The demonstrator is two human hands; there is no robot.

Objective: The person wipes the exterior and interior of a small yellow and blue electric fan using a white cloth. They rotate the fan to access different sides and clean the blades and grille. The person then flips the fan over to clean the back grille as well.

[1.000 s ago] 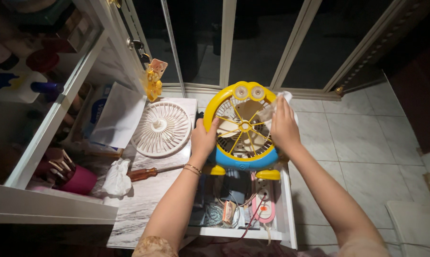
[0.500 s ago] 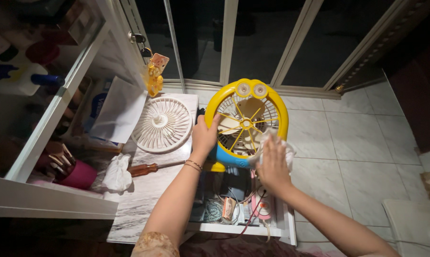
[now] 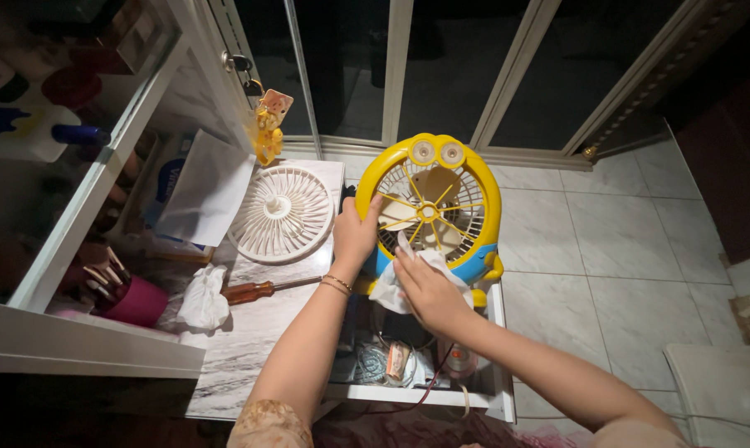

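Marble counter (image 3: 250,348) by glass doors; left hand (image 3: 355,235) grips yellow fan (image 3: 429,211) rim over open drawer (image 3: 491,365); right hand (image 3: 420,286), clutching white cloth (image 3: 395,286), moved from grille's right side down to blue base, wiping lower front now

A detached white round fan grille (image 3: 281,214) lay flat left of centre on a marble-patterned tabletop (image 3: 250,348). Below it rested a screwdriver with an orange handle (image 3: 261,290), and just left of that a crumpled white tissue (image 3: 200,303). A magenta cup of brushes (image 3: 124,297) stood at lower left. A yellow charm (image 3: 267,129) hung from keys in the glass door at upper left. An open drawer (image 3: 495,390) at lower centre held tangled cables. Pale floor tiles (image 3: 615,249) filled the right.
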